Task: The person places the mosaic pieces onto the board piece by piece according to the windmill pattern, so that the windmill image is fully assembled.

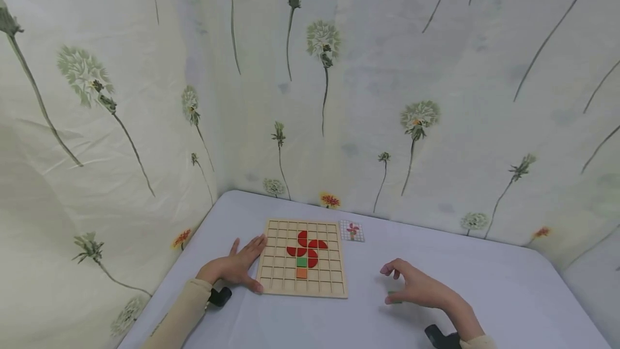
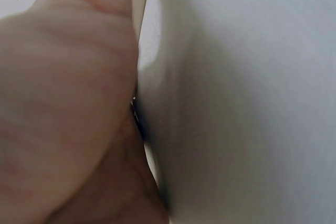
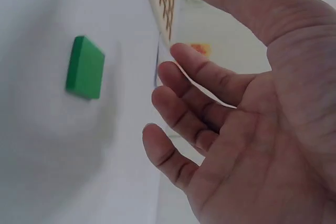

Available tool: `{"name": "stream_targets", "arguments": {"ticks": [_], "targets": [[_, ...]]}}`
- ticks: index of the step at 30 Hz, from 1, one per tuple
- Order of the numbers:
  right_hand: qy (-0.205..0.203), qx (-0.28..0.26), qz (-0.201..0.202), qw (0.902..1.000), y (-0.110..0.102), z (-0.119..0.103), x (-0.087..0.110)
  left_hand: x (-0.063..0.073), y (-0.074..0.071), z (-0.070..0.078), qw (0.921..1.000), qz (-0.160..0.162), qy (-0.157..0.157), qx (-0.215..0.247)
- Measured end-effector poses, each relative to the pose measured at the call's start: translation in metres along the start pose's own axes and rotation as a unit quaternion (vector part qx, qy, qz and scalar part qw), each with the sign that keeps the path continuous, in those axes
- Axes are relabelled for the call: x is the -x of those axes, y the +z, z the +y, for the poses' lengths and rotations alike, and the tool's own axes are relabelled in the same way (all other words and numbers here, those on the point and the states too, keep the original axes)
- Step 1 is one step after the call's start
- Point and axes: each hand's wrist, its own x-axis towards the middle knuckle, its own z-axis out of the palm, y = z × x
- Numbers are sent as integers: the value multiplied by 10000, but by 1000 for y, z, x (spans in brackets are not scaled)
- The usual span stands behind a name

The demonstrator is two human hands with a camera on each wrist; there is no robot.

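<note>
A wooden grid board (image 1: 329,286) lies on the table with several red curved pieces (image 1: 312,258) set in a pinwheel. Below them on the board are a green square (image 1: 302,262) and an orange square (image 1: 302,273). My left hand (image 1: 234,269) rests at the board's left edge, fingers and thumb spread against it. Right of the board, my right hand (image 1: 423,288) hovers with loosely bent fingers above a loose green square tile (image 3: 86,69). In the right wrist view that tile lies on the table, apart from the fingers, and the palm holds nothing.
A small pattern card (image 1: 352,231) showing a similar pinwheel lies by the board's upper right corner. The white table (image 1: 484,279) meets a hanging cloth (image 1: 358,96) printed with dandelions behind and at the left.
</note>
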Motion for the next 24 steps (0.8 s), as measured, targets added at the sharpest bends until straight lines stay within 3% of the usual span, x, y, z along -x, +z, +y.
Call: {"name": "stream_targets", "arguments": {"ticks": [10, 24], "targets": [[342, 77, -391, 9986, 4, 27, 14, -2, 4, -3, 10000, -32, 67, 30], [97, 204, -82, 9997, 10, 30, 9, -1, 4, -6, 10000, 7, 68, -55]]}}
